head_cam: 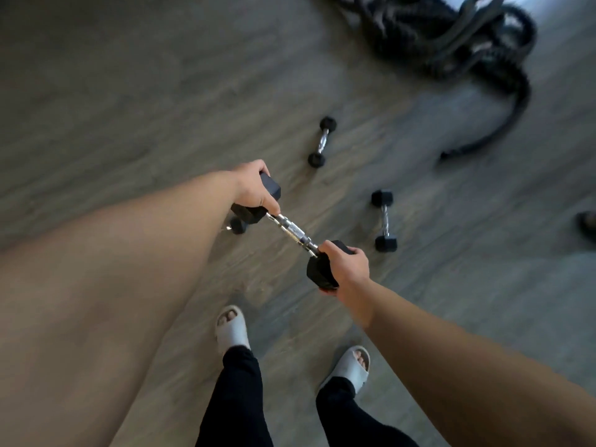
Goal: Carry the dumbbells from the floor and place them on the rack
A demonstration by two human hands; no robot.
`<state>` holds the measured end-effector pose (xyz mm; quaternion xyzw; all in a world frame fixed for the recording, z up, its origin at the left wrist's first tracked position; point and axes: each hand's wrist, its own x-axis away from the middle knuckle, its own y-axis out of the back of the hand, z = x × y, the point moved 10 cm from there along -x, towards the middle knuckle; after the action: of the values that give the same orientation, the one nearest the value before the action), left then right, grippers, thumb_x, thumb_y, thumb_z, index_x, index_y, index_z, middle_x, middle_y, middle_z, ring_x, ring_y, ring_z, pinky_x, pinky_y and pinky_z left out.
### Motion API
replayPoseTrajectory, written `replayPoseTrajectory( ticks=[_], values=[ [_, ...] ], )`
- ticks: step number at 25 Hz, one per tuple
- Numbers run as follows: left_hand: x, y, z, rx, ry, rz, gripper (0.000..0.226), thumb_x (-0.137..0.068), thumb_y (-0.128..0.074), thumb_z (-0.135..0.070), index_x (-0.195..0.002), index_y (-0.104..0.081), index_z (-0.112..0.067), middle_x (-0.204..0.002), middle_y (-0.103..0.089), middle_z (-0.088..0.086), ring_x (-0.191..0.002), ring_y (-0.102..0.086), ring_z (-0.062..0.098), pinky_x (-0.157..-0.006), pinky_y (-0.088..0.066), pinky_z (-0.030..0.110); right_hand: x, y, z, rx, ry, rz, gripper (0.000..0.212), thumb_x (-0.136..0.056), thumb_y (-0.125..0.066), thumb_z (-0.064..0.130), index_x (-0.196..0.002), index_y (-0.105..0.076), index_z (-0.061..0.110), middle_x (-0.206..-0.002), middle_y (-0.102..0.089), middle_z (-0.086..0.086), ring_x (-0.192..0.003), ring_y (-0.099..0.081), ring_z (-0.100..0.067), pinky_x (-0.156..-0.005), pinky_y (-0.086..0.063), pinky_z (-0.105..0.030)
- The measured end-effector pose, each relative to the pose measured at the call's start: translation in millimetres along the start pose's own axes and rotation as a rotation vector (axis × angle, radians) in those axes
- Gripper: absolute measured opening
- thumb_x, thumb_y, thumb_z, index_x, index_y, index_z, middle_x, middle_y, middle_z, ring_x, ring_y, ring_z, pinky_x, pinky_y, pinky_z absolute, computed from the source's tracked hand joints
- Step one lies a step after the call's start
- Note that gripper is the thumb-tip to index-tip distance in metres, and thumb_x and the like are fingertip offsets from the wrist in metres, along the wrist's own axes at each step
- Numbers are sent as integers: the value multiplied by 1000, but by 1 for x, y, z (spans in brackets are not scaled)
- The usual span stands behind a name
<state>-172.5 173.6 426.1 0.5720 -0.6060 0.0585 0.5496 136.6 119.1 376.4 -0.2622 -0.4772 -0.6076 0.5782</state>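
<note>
A black hex dumbbell point(292, 232) with a chrome handle is held off the floor in front of me. My left hand point(253, 187) grips its far-left head and my right hand point(346, 266) grips its near-right head. Two smaller dumbbells lie on the floor beyond: one point(322, 141) further away, another point(384, 221) to the right. Part of a further small dumbbell point(238, 226) shows under my left forearm. No rack is in view.
A pile of thick black battle rope point(451, 37) lies at the top right, with one end trailing point(477, 143) across the grey wood floor. A dark object point(587, 224) sits at the right edge. My feet in white slides point(232, 329) stand below.
</note>
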Motion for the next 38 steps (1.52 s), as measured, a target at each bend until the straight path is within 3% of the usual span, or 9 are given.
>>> replayPoseTrajectory(
  ticks=[4,9,11,17,21,24,27,32,38],
  values=[
    [92,112,-18,42,-79,-170,69,-40,-92,-49,-97,-57,-33,-100,-65,-4,-88,-64,18,-77,-58,36,110,-18,68,-52,121,37,63,-56,-83,37,-114,-60,26,-109,-67,-7,-97,-70,-30,-61,-64,-48],
    [208,239,-11,90,-151,-370,61,-47,-94,-44,-97,-63,-30,-100,-67,-5,-85,-63,16,-60,-48,25,236,-53,135,-74,286,37,61,-55,-83,37,-112,-64,24,-105,-71,-10,-89,-73,-33,-53,-61,-43],
    [237,278,-1,105,-172,-431,60,-48,-95,-42,-99,-64,-31,-104,-68,-4,-89,-64,17,-67,-53,28,269,-75,158,-65,337,65,62,-58,-83,36,-116,-64,25,-108,-71,-10,-93,-73,-34,-49,-60,-40],
    [287,407,10,117,-187,-576,64,-48,-97,-39,-104,-67,-32,-109,-67,-4,-96,-64,18,-79,-59,33,340,-153,242,-135,420,210,55,-58,-81,31,-110,-62,27,-104,-68,-6,-91,-68,-27,-60,-62,-42],
    [289,490,8,103,-183,-693,68,-47,-96,-41,-108,-67,-32,-109,-67,-4,-98,-64,18,-82,-59,34,350,-214,313,-180,481,306,58,-49,-81,31,-105,-64,28,-104,-75,-11,-92,-75,-32,-57,-60,-39],
    [284,541,9,80,-169,-772,71,-46,-94,-44,-109,-65,-32,-108,-63,-3,-93,-64,17,-72,-57,31,347,-263,368,-149,521,366,54,-50,-80,34,-101,-63,30,-100,-75,-7,-85,-74,-29,-53,-59,-37],
    [273,584,27,98,-111,-815,68,-48,-94,-41,-108,-63,-31,-107,-61,-1,-89,-64,17,-65,-58,32,346,-318,404,-124,506,443,51,-52,-82,31,-99,-62,31,-99,-73,-6,-90,-73,-29,-64,-66,-49],
    [235,648,75,98,-42,-786,67,-49,-95,-38,-107,-63,-32,-105,-59,-3,-86,-64,16,-67,-61,35,348,-404,435,-104,463,486,48,-55,-82,24,-97,-59,29,-101,-73,-11,-95,-74,-35,-68,-63,-51],
    [158,770,156,36,-84,-755,64,-50,-94,-39,-105,-61,-32,-106,-54,-3,-88,-61,16,-60,-50,28,356,-554,485,-132,486,461,47,-59,-81,25,-101,-60,28,-94,-73,-10,-80,-72,-29,-70,-64,-53]
  ],
)
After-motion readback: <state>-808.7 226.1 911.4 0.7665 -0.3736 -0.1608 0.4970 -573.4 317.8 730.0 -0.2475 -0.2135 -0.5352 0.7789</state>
